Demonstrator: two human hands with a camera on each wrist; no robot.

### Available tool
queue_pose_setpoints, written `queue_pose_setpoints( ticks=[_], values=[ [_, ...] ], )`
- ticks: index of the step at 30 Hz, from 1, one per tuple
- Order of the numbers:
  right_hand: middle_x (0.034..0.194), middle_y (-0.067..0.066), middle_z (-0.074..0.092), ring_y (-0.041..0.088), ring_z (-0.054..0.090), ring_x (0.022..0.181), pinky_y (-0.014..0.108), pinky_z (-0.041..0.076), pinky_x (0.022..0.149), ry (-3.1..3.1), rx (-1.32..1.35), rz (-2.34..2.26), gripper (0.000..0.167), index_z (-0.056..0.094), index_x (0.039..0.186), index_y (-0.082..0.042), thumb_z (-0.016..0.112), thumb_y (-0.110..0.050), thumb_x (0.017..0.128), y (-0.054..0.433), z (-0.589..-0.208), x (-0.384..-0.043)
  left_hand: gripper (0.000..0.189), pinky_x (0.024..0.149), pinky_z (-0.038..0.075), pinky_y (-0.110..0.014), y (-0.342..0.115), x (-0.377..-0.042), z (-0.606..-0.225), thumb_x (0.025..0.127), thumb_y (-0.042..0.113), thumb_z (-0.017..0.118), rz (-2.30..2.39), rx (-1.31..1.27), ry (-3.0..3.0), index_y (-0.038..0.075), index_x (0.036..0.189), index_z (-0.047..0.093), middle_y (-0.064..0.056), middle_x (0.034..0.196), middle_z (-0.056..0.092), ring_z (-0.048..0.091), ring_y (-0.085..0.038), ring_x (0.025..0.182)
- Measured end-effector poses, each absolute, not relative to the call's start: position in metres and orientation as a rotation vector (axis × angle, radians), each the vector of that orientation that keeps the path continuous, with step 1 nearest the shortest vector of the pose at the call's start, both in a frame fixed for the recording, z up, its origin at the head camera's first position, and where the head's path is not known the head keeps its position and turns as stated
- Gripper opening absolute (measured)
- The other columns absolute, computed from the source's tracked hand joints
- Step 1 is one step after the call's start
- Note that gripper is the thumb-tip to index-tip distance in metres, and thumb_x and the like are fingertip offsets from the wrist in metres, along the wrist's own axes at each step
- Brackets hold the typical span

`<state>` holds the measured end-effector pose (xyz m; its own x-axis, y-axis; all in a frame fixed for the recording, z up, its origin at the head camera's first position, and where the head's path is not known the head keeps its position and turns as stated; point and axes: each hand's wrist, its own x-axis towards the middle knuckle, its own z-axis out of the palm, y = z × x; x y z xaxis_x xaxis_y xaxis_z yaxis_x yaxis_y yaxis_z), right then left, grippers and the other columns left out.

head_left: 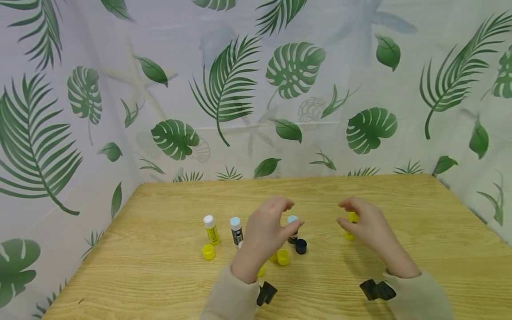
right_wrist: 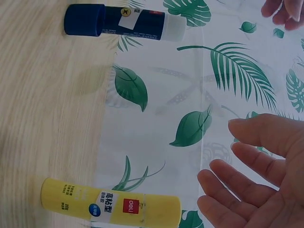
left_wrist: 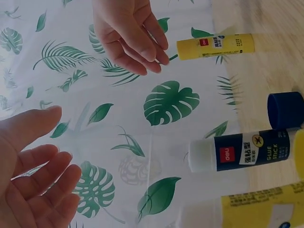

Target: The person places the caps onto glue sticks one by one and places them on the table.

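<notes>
My left hand (head_left: pixel 267 231) hovers above the table with fingers bent and thumb apart, holding nothing. Behind it stand an uncapped navy glue stick (head_left: pixel 293 238) and, partly hidden, an uncapped yellow glue stick (left_wrist: pixel 266 206). A navy cap (head_left: pixel 301 246) and a yellow cap (head_left: pixel 283 257) lie close by. Facing it, my right hand (head_left: pixel 370 224) is also raised, loosely curved around air. Just beyond its fingers a yellow glue stick (right_wrist: pixel 111 203) stands upright with its cap on; the hand partly covers it in the head view.
On the left stand another uncapped yellow glue stick (head_left: pixel 213 233) and a navy one (head_left: pixel 237 232) with a pale top. A yellow cap (head_left: pixel 208 252) sits in front of them. A leaf-printed cloth (head_left: pixel 240 89) hangs along the wooden table's (head_left: pixel 168 275) back and sides.
</notes>
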<state>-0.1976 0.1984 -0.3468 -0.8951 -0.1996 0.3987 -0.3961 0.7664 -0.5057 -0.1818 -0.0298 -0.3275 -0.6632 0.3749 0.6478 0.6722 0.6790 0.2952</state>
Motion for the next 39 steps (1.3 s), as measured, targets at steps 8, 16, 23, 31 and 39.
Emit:
queue_pose_setpoints(
  ticks=[8, 16, 23, 31, 39],
  values=[
    [0.104, 0.024, 0.056, 0.038, 0.051, 0.097, 0.052, 0.041, 0.079, -2.640, 0.452, 0.861, 0.030, 0.056, 0.106, 0.006, 0.063, -0.007, 0.080, 0.198, -0.347, -0.198, 0.033, 0.065, 0.046, -0.019, -0.016, -0.190, -0.326, 0.076, 0.031, 0.069, -0.571, -0.733, -2.383, 0.009, 0.099, 0.062, 0.000, 0.095, 0.060, 0.057, -0.011, 0.083],
    [0.101, 0.023, 0.057, 0.037, 0.052, 0.092, 0.050, 0.043, 0.074, -2.636, 0.459, 0.849, 0.031, 0.056, 0.105, 0.006, 0.065, -0.006, 0.078, 0.196, -0.348, -0.198, 0.039, 0.062, 0.046, -0.018, -0.006, -0.201, -0.343, 0.076, 0.034, 0.068, -0.553, -0.686, -2.594, 0.009, 0.105, 0.059, -0.001, 0.102, 0.056, 0.055, -0.012, 0.083],
    [0.099, 0.022, 0.058, 0.036, 0.053, 0.090, 0.049, 0.044, 0.072, -2.631, 0.467, 0.833, 0.029, 0.057, 0.103, 0.006, 0.066, -0.006, 0.078, 0.196, -0.350, -0.198, 0.044, 0.064, 0.046, -0.018, -0.001, -0.209, -0.358, 0.077, 0.036, 0.067, -0.443, -0.673, -2.637, 0.008, 0.108, 0.057, -0.003, 0.104, 0.054, 0.055, -0.012, 0.084],
    [0.097, 0.020, 0.058, 0.036, 0.053, 0.089, 0.049, 0.044, 0.072, -2.629, 0.482, 0.824, 0.028, 0.057, 0.101, 0.005, 0.066, -0.006, 0.077, 0.195, -0.352, -0.199, 0.050, 0.080, 0.043, -0.023, 0.002, -0.213, -0.367, 0.078, 0.039, 0.065, -0.235, -0.669, -2.687, 0.008, 0.116, 0.055, -0.003, 0.110, 0.054, 0.053, -0.015, 0.096],
    [0.097, 0.020, 0.058, 0.036, 0.053, 0.089, 0.047, 0.045, 0.069, -2.635, 0.488, 0.812, 0.028, 0.058, 0.102, 0.005, 0.066, -0.006, 0.077, 0.195, -0.352, -0.199, 0.052, 0.083, 0.042, -0.030, 0.002, -0.216, -0.372, 0.077, 0.040, 0.066, -0.155, -0.669, -2.684, 0.008, 0.116, 0.055, -0.004, 0.109, 0.055, 0.052, -0.017, 0.099]
  ],
)
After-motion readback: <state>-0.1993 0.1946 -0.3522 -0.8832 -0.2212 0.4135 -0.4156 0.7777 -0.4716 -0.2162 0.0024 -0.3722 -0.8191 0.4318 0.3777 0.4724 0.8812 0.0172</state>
